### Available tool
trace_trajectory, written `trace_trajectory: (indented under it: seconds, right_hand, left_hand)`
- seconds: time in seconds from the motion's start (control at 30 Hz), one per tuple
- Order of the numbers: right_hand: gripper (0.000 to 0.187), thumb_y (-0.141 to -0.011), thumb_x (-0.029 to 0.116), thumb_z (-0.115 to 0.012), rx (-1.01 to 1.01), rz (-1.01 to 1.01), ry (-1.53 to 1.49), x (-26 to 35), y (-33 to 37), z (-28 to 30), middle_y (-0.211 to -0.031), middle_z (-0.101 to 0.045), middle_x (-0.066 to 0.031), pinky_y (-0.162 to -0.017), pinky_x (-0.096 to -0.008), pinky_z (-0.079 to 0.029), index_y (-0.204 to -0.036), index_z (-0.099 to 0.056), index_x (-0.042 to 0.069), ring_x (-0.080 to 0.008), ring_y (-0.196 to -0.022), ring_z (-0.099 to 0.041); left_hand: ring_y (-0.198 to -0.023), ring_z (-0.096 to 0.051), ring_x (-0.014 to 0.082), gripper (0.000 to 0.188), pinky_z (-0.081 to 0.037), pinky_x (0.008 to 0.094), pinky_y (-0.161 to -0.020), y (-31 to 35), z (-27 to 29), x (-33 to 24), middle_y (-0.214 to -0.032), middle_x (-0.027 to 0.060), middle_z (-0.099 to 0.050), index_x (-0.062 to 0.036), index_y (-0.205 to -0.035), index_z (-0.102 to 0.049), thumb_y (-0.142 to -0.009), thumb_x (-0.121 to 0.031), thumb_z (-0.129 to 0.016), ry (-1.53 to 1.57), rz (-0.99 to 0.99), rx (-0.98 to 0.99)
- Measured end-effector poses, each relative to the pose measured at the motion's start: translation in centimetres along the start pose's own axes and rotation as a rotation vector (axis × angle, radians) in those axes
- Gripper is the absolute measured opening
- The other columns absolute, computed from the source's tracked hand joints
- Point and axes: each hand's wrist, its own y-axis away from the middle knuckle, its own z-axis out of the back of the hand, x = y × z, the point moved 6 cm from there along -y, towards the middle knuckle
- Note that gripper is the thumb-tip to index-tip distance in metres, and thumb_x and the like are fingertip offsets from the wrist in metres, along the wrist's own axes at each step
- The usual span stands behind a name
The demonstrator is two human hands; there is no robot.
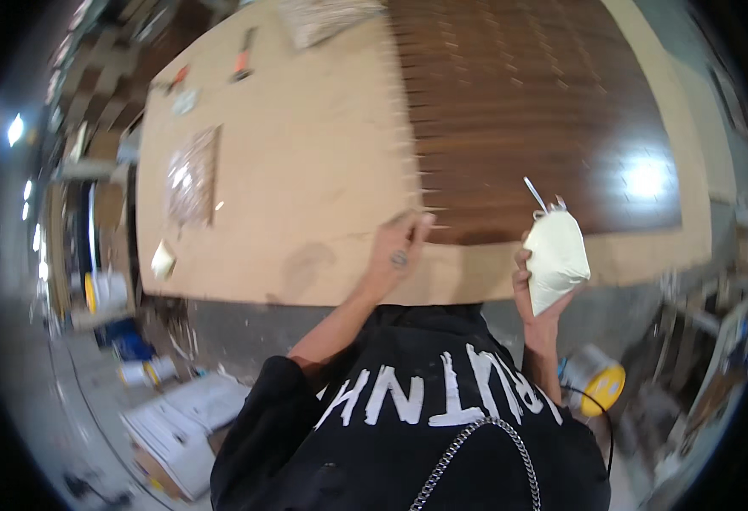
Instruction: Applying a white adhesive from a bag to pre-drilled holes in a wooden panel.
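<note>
My right hand is wrapped round a plump pale-yellow plastic bag, held upright above the table's near side. A thin white stick-like piece shows beside the bag's gathered top. My left hand is closed in a pinch by the near left corner of a dark brown wood panel. Whatever those fingertips hold, if anything, is too small to make out. Along the panel's left edge runs a row of small pale peg-like pieces, close to my left fingers.
On the light board tabletop lie a clear bag of small brown pieces, a hammer, an orange-handled tool and a small pale-yellow bag. Another filled bag sits at the far edge. A white-and-yellow bucket stands below right.
</note>
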Motion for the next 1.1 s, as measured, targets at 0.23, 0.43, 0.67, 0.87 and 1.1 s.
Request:
trace_trajectory:
  seconds: [0.23, 0.43, 0.67, 0.87, 1.1]
  right_hand:
    - [0.063, -0.089, 0.062, -0.045, -0.364, -0.338, 0.41, -15.8, -3.1, -8.4, -0.108, -0.065, -0.0127, -0.07, -0.0397, -0.056, -0.128, -0.055, 0.013, -0.0328, -0.09, -0.065]
    - [0.057, -0.091, 0.06, -0.042, -0.429, -0.497, 0.476, -34.1, -4.4, -8.2, -0.112, -0.063, -0.0059, -0.084, -0.0465, -0.052, -0.124, -0.057, 0.016, -0.026, -0.101, -0.062]
    - [0.053, -0.092, 0.058, -0.039, -0.414, -0.676, 0.553, -52.9, -6.5, -5.7, -0.119, -0.06, -0.0014, -0.093, -0.0444, -0.044, -0.123, -0.057, 0.02, -0.0212, -0.113, -0.055]
    - [0.055, -0.093, 0.058, -0.035, -0.271, -0.942, 0.568, -64.7, -7.9, -5.4, -0.125, -0.058, -0.0014, -0.096, -0.0526, -0.039, -0.132, -0.052, 0.023, -0.0231, -0.115, -0.054]
    - [0.059, -0.094, 0.059, -0.033, -0.158, -1.18, 0.535, -74.5, -10.1, -4.7, -0.126, -0.057, -0.0069, -0.095, -0.0533, -0.042, -0.134, -0.049, 0.019, -0.027, -0.115, -0.055]
  left_hand:
    - [-0.081, -0.059, 0.0284, 0.023, -0.05, 0.0357, -0.067, 5.5, 12.7, -4.6, -0.094, 0.0128, -0.059, -0.0037, -0.102, -0.059, -0.09, -0.022, -0.065, 0.225, -0.236, -0.151]
    - [-0.094, -0.06, 0.0274, 0.032, -0.053, 0.0364, -0.074, 9.4, 25.1, 4.4, -0.105, 0.0104, -0.06, -0.0059, -0.109, -0.061, -0.082, -0.018, -0.072, 0.107, -0.309, -0.286]
    - [-0.088, -0.06, 0.0297, 0.02, -0.052, 0.0376, -0.074, 12.6, 36.8, 17.0, -0.099, 0.0117, -0.061, -0.0048, -0.101, -0.062, -0.083, -0.014, -0.068, 0.075, -0.204, -0.364]
    - [-0.087, -0.063, 0.0274, 0.034, -0.053, 0.036, -0.075, 15.6, 44.9, 25.1, -0.106, 0.0154, -0.06, -0.0063, -0.118, -0.062, -0.085, -0.016, -0.066, 0.101, 0.034, -0.478]
    - [-0.087, -0.062, 0.031, 0.014, -0.051, 0.0374, -0.076, 17.7, 49.8, 32.3, -0.09, 0.0121, -0.062, -0.0029, -0.096, -0.065, -0.083, -0.009, -0.066, 0.215, 0.205, -0.68]
